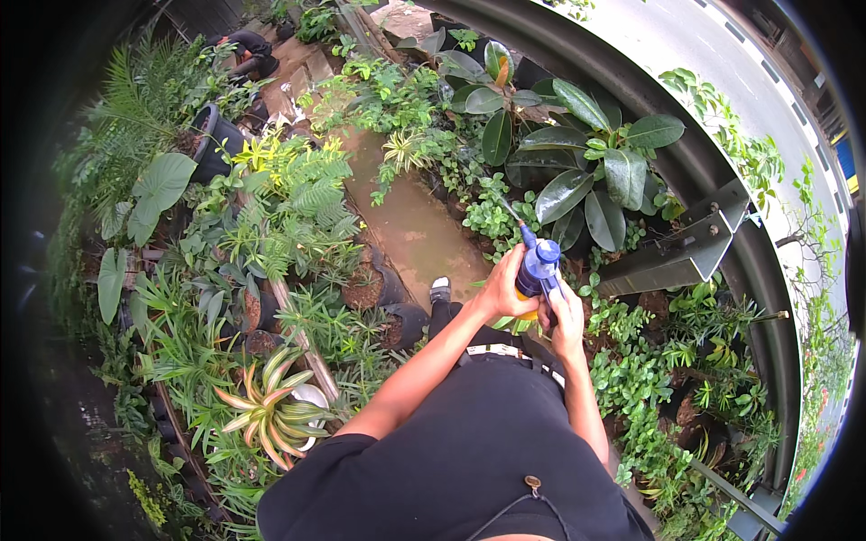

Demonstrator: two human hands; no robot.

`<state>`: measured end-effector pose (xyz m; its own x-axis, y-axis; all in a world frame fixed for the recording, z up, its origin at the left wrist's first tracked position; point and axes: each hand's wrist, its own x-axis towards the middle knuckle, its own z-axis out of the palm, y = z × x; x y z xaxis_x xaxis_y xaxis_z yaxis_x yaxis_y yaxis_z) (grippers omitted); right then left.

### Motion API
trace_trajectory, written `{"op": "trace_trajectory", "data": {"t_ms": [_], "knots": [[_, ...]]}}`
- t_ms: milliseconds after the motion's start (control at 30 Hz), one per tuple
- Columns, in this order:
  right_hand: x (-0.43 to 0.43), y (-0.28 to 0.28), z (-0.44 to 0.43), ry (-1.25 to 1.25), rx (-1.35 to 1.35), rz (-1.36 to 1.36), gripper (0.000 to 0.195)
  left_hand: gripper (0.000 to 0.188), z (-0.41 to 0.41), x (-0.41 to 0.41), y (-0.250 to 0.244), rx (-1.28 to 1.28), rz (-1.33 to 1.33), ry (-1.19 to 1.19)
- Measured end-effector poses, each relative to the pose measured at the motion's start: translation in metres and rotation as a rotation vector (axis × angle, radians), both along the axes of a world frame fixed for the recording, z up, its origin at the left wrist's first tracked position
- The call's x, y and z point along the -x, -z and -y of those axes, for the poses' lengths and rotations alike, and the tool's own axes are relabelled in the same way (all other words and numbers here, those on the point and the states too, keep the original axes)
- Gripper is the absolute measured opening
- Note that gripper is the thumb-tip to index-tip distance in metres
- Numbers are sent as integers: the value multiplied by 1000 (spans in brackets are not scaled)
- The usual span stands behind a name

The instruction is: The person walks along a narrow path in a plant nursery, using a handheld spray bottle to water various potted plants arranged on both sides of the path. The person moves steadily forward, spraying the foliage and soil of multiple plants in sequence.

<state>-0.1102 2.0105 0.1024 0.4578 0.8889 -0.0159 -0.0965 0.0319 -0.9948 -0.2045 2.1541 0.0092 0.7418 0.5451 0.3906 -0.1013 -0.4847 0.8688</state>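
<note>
Both my hands are on a pump sprayer (538,264) with a blue head and a yellow lower part, in front of my waist. My left hand (504,287) wraps around its body from the left side. On the right, my right hand (565,312) grips the sprayer's handle. The blue nozzle points up and to the left, and a thin jet of spray leaves its tip toward a small-leaved green plant (488,215). Just beyond the sprayer stands a rubber plant (565,193) with large dark leaves, some of them glossy or pale in patches.
A narrow wet path (406,216) runs between dense plants. Black pots (399,324) line its left edge. A metal guardrail (703,176) with a bracket (676,260) curves along the right, beside a road (737,61). Another person (250,53) bends down at the upper left.
</note>
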Motion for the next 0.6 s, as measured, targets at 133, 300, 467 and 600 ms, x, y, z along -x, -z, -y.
{"op": "trace_trajectory", "data": {"t_ms": [133, 300, 467, 600], "knots": [[2, 10, 0, 8, 7, -25, 50, 92, 1, 3, -15, 109, -39, 56], [3, 10, 5, 14, 46, -5, 46, 85, 12, 8, -30, 191, -66, 76], [5, 19, 7, -33, 60, 4, 42, 81, 15, 18, -30, 132, -47, -2], [10, 17, 2, -42, 44, -1, 42, 81, 11, 25, -17, 169, -92, 14]]}}
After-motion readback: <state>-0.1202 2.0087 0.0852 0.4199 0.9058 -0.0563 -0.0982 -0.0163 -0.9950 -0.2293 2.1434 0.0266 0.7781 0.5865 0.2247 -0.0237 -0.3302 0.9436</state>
